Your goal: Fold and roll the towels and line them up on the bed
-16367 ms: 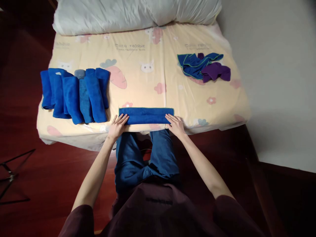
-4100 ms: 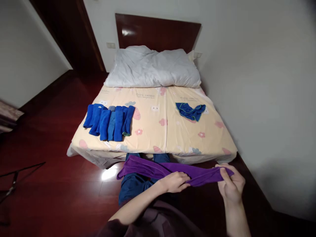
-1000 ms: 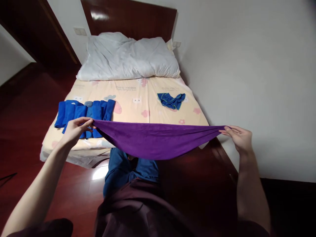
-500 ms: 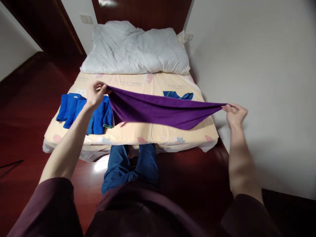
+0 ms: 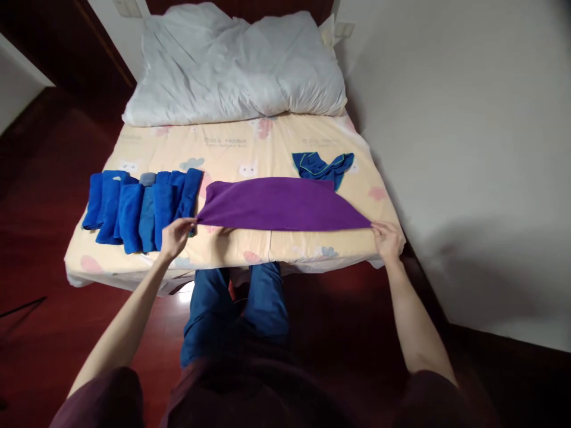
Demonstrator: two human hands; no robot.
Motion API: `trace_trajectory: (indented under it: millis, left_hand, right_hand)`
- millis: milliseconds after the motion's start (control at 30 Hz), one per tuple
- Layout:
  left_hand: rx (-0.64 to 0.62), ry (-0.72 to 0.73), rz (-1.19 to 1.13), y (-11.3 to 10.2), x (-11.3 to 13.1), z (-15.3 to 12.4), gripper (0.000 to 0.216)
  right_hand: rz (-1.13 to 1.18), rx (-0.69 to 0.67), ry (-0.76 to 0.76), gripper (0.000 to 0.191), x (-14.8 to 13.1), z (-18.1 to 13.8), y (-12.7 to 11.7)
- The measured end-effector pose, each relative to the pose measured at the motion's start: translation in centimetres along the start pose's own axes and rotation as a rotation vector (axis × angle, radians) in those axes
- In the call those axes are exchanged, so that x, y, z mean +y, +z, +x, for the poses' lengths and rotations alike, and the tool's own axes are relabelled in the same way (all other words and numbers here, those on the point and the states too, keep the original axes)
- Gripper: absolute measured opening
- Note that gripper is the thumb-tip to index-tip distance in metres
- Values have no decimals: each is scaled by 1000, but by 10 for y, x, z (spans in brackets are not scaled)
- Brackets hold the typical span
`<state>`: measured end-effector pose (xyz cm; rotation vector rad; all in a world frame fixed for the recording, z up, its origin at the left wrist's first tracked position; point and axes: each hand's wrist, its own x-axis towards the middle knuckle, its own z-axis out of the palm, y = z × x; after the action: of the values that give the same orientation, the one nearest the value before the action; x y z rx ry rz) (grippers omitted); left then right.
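Observation:
A purple towel is stretched sideways low over the bed, its far part laid out toward the back. My left hand pinches its near left corner, close beside the blue rolled towels. At the near right corner, my right hand has its fingers closed on the cloth. Several blue rolled towels lie in a row on the left of the bed. Behind the purple towel's right part is a crumpled dark blue cloth with a yellow-green edge, partly covered by it.
The bed has a cream sheet with a printed pattern. A bunched white quilt fills its far end. A pale wall rises close on the right, and dark red floor lies to the left.
Both hands have come down and nearer to me with the towel's corners. The towel, sagging in the air before, is now flatter and spread over the sheet. My view has tipped slightly downward.

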<state>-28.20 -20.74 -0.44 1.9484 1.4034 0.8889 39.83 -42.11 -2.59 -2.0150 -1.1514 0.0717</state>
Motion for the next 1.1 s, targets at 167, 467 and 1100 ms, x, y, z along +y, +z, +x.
trace_trajectory:
  millis: [167, 467, 1100]
  left_hand:
    - [-65, -208, -34, 36, -56, -49, 51]
    - [-39, -242, 109, 41, -82, -99, 39]
    - [-179, -35, 366, 90, -65, 84, 42]
  right_hand:
    - [-143, -205, 44, 15, 51, -47, 34]
    - [-206, -187, 19, 24, 86, -93, 27]
    - [-282, -383, -88, 46, 21, 67, 136]
